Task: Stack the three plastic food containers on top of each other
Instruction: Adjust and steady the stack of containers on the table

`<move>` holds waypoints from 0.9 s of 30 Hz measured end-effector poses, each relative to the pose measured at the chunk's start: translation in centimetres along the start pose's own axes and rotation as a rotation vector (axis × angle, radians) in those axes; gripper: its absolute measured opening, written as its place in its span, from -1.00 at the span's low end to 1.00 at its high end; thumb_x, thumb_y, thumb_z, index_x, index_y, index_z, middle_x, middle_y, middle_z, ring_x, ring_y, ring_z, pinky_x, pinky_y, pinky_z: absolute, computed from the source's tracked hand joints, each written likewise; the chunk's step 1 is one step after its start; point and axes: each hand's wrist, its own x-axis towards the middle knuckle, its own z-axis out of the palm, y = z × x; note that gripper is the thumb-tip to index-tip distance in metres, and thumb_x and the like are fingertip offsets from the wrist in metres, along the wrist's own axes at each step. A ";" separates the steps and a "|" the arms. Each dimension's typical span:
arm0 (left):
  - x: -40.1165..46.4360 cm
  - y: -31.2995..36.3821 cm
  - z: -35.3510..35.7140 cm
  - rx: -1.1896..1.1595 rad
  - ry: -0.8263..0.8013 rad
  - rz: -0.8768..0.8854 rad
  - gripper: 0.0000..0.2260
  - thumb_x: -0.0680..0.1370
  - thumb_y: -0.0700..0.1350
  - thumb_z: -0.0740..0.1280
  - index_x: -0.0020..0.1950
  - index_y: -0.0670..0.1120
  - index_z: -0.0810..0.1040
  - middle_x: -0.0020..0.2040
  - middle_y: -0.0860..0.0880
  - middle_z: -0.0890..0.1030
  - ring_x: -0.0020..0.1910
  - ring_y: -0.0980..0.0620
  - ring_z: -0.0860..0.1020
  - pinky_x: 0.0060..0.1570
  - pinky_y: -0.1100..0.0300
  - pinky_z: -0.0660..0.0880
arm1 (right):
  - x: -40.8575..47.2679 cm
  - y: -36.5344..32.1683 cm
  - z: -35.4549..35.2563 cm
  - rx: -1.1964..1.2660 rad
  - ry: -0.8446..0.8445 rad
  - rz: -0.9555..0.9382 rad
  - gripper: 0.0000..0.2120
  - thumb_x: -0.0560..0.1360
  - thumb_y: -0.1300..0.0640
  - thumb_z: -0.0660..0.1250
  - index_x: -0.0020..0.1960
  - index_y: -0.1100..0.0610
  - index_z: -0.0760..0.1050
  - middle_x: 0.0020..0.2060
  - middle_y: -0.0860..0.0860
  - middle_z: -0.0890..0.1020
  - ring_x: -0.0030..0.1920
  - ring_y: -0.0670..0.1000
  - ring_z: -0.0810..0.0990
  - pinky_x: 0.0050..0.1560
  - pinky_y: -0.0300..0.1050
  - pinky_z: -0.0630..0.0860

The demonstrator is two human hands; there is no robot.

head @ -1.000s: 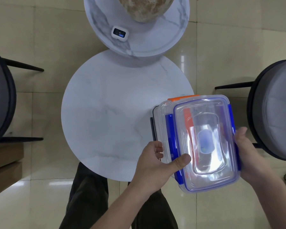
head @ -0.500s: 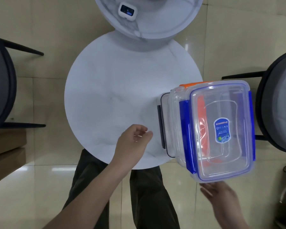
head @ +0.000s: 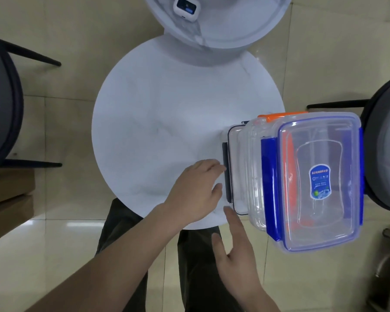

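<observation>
Three stacked containers stood at the worktop's right edge, overhanging it; left hand and right hand, fingers open and empty, seemingly poised to straighten the stack.

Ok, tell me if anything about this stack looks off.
The stack sits at the round table's right edge, not centred. The blue-clipped container on top looks shifted right of the orange-clipped and black-clipped ones. Neither hand grips it.

Blue label on the top container's lid, its print too small to read.
</observation>
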 end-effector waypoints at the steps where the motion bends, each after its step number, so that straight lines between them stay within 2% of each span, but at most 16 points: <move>1: 0.5 0.1 0.1 0.061 -0.019 0.050 -0.59 0.61 -0.16 0.27 0.48 -0.12 0.44 0.47 -0.09 0.45 0.46 -0.08 0.38 0.43 0.05 0.29 | 0.5 -0.1 0.3 -0.026 0.008 -0.039 -0.37 0.58 0.13 0.28 0.56 -0.08 0.10 0.50 -0.27 0.22 0.47 -0.30 0.20 0.34 -0.52 0.09; 3: 1.3 0.1 0.5 0.166 -0.030 0.130 -0.58 0.52 -0.21 0.33 0.39 -0.19 0.52 0.39 -0.20 0.54 0.38 -0.20 0.49 0.33 -0.06 0.42 | 1.7 -0.4 0.7 -0.052 0.022 -0.052 -0.31 0.58 0.09 0.28 0.58 -0.09 -0.01 0.55 -0.23 0.15 0.53 -0.22 0.13 0.36 -0.48 0.04; 5: 2.1 -0.3 1.1 0.232 -0.016 0.187 -0.57 0.45 -0.19 0.35 0.31 -0.24 0.58 0.31 -0.26 0.59 0.30 -0.27 0.56 0.23 -0.17 0.49 | 2.7 -0.7 1.0 -0.051 0.027 -0.042 -0.29 0.59 0.08 0.26 0.59 -0.10 -0.07 0.58 -0.24 0.06 0.54 -0.23 0.05 0.28 -0.60 -0.06; 7: 2.8 -0.4 1.3 0.270 -0.050 0.228 -0.56 0.50 -0.18 0.33 0.39 -0.22 0.53 0.40 -0.26 0.52 0.39 -0.26 0.47 0.35 -0.20 0.39 | 3.6 -0.5 1.2 -0.031 0.027 -0.031 -0.29 0.61 0.09 0.24 0.59 -0.09 -0.12 0.59 -0.22 0.02 0.54 -0.22 0.02 0.33 -0.54 -0.08; 9: 3.4 -0.5 1.6 0.349 -0.130 0.232 -0.52 0.61 -0.14 0.27 0.53 -0.14 0.34 0.57 -0.16 0.31 0.56 -0.16 0.23 0.52 -0.11 0.12 | 4.3 -0.2 1.5 -0.039 0.029 -0.022 -0.28 0.61 0.08 0.23 0.59 -0.08 -0.13 0.59 -0.19 0.02 0.56 -0.17 0.03 0.44 -0.32 -0.01; 12: 4.3 -0.6 2.2 0.493 -0.182 0.223 -0.48 0.64 -0.07 0.24 0.59 -0.09 0.21 0.64 -0.08 0.14 0.62 -0.06 0.04 0.56 -0.05 -0.08 | 5.2 0.5 1.8 -0.085 0.050 -0.016 -0.27 0.60 0.05 0.24 0.59 -0.07 -0.13 0.60 -0.15 0.05 0.57 -0.10 0.08 0.50 -0.15 0.07; 16: 5.0 -1.0 3.2 0.582 -0.223 0.210 -0.42 0.61 -0.10 0.29 0.60 -0.09 0.18 0.65 -0.09 0.08 0.63 -0.05 -0.02 0.57 -0.11 -0.13 | 6.1 1.2 2.0 -0.137 0.049 -0.021 -0.27 0.59 0.01 0.25 0.59 -0.07 -0.13 0.59 -0.16 0.05 0.57 -0.10 0.08 0.48 -0.16 0.07; 20: 5.0 -1.5 4.2 0.629 -0.216 0.206 -0.36 0.57 -0.11 0.37 0.59 -0.07 0.20 0.65 -0.10 0.07 0.63 -0.07 -0.03 0.55 -0.14 -0.15 | 6.6 1.7 2.2 -0.139 0.059 -0.009 -0.28 0.59 0.01 0.25 0.59 -0.08 -0.10 0.59 -0.16 0.09 0.56 -0.08 0.13 0.50 -0.08 0.16; 27: 5.8 -1.9 5.0 0.708 -0.215 0.253 -0.32 0.49 -0.10 0.46 0.56 -0.06 0.26 0.64 -0.13 0.11 0.63 -0.13 -0.02 0.54 -0.20 -0.16 | 7.0 1.7 2.2 -0.153 0.107 -0.004 -0.28 0.57 0.02 0.28 0.59 -0.07 -0.04 0.58 -0.15 0.14 0.56 -0.07 0.14 0.50 -0.08 0.13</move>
